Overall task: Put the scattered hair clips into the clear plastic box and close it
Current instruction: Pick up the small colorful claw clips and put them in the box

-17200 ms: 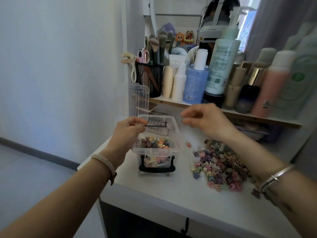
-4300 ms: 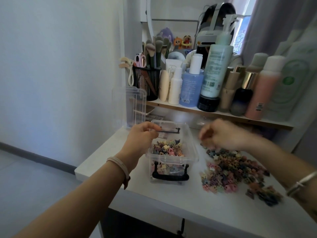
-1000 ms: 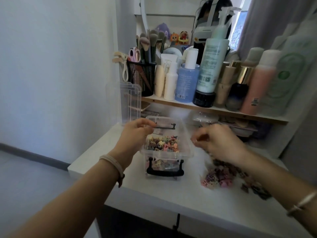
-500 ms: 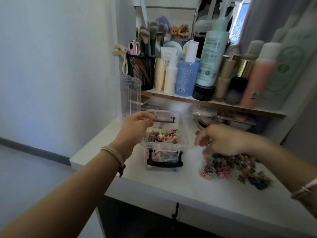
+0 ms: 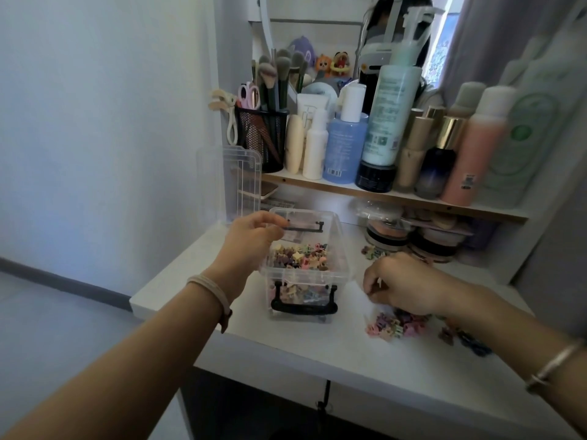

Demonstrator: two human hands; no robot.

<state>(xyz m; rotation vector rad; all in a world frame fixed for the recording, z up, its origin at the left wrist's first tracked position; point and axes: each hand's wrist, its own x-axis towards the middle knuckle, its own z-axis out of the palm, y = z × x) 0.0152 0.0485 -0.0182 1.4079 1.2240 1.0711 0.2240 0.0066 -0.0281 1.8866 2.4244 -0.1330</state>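
The clear plastic box (image 5: 342,249) stands open on the white table, partly filled with small colourful hair clips (image 5: 301,257). Black latches sit at its front and back. My left hand (image 5: 254,238) grips the box's left rim with thumb and fingers. Its clear lid (image 5: 244,182) leans upright against the wall behind. To the right of the box, my right hand (image 5: 403,284) is down on the loose pile of clips (image 5: 395,325), fingers curled round some; a pale bit shows between them. The hand hides part of the pile.
A few stray clips (image 5: 370,251) lie farther back, and dark ones (image 5: 473,342) lie at the right. A wooden shelf (image 5: 413,198) above the table holds bottles and a black mesh brush cup (image 5: 262,138). Round compacts (image 5: 387,239) sit beneath it. The table edge (image 5: 317,363) is near.
My right hand has dropped from beside the box down onto the clip pile and closed over it. The left hand stays on the box rim. More clips lie in the box than at first.
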